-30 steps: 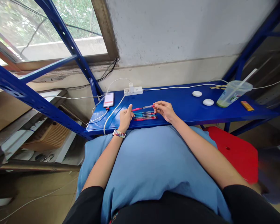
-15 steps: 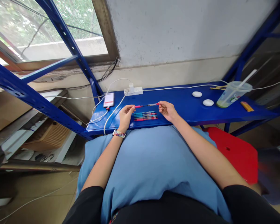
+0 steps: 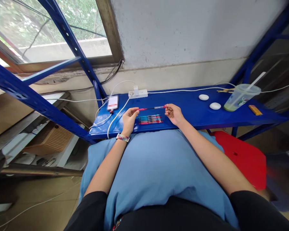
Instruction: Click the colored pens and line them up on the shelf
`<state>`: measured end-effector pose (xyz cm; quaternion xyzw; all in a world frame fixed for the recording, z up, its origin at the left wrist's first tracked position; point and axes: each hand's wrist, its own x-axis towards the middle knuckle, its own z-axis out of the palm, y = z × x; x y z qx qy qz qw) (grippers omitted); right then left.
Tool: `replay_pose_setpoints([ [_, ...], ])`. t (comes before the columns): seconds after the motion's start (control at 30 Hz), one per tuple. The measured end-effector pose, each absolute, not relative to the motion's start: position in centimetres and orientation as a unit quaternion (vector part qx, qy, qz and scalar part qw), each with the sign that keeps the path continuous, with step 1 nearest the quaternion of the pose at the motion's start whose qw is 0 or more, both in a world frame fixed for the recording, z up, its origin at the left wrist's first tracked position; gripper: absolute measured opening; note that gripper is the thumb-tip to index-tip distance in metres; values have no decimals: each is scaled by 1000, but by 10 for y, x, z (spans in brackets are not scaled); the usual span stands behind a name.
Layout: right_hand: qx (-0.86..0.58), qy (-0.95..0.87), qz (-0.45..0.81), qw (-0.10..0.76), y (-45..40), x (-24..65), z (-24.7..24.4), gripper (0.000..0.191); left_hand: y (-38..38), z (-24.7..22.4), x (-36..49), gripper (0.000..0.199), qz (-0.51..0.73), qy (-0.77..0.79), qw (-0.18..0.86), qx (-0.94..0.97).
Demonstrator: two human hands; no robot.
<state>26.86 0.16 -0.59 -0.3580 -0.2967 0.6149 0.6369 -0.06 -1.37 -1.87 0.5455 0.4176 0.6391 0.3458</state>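
Pinched in my left hand (image 3: 130,118) is the pink grip section (image 3: 142,109) of a pen, with a dark refill reaching out of it to the right. My right hand (image 3: 173,114) holds the clear barrel (image 3: 159,107) by its pink end, and the refill's right part runs into this barrel. The two parts stand apart in one line above the blue table (image 3: 183,110). Just below them, several pens (image 3: 150,119) with blue, dark and red parts lie side by side on the table.
At the back stands a white power strip (image 3: 142,93) with cables. A small white box (image 3: 112,102) is on the left. Two white oval objects (image 3: 215,106), a plastic cup (image 3: 242,98) with a straw and an orange packet (image 3: 255,110) are on the right. A red stool (image 3: 243,157) stands below.
The pink grip section and the clear barrel are farther apart, with more of the dark refill showing. My left hand has shifted slightly left, my right hand slightly right.
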Motion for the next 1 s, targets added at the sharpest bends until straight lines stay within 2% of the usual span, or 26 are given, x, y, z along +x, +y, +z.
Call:
replay_pose_setpoints([
  [0.37,-372,-293,608,637,0,267,-4,16,-14,-19,-1,24,633,422,337,555],
  [0.63,-338,-379,638,578,-11,262,3,21,-27,-8,2,28,552,421,336,637],
  [0.77,-343,-380,638,576,-11,262,3,21,-27,-8,2,39,540,440,304,650],
  [0.9,-350,-376,638,574,-11,261,2,23,-24,-12,4,23,564,389,307,660],
  [1.0,-353,-370,641,572,-11,260,2,23,-23,-13,5,21,582,347,305,669],
])
